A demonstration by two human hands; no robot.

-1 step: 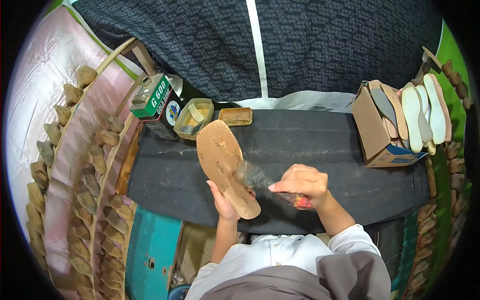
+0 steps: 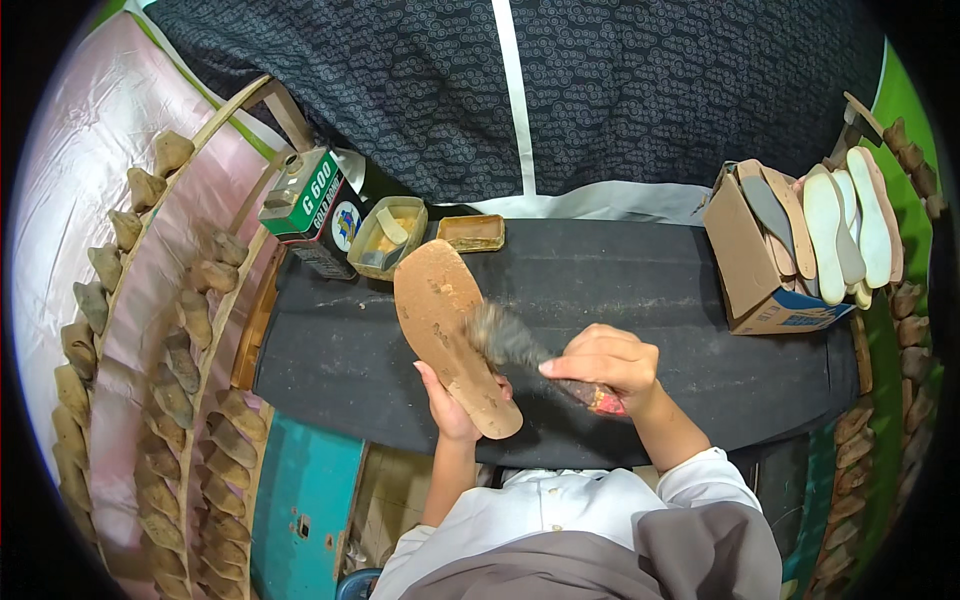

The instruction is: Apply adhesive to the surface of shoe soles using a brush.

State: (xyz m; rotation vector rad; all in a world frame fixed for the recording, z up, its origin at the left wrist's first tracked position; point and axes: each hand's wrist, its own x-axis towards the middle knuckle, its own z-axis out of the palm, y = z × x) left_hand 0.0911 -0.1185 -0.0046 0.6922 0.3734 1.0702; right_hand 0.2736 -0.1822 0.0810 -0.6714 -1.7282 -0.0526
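Near the top left of the table, on a black tabletop [image 2: 610, 275], stands a green, black and white metal can [image 2: 305, 215]; its contents are hidden from where I stand. Just beside it, toward the middle, sits a yellowish plastic tub [image 2: 372, 271] with a pale flat strip [image 2: 391, 226] leaning inside over amber residue. To the right of that lies 1 shallow amber tray [image 2: 470, 246], coated in a brownish layer. At the right of the frame, a tilted brown cardboard box [image 2: 740, 255] holds a crowded bunch of flat shoe soles [image 2: 825, 240] in cream, grey, tan and pink, poking out on its right side. In the centre of the frame, raised in front of the tabletop, is 1 large tan sole [image 2: 432, 305], tilted with its broad end up and left, its face marked with darker patches. The left hand [image 2: 450, 410] is closed around its lower part, thumb at the left edge, fingers mostly hidden behind and fingertips peeking out at the right edge. The right hand [image 2: 612, 362] is curled tightly around the red-ended handle of a dark brush [image 2: 512, 338], whose blurred bristles lie against the sole's right side. Foot-shaped forms [image 2: 180, 315] line racks at the far left and far right.
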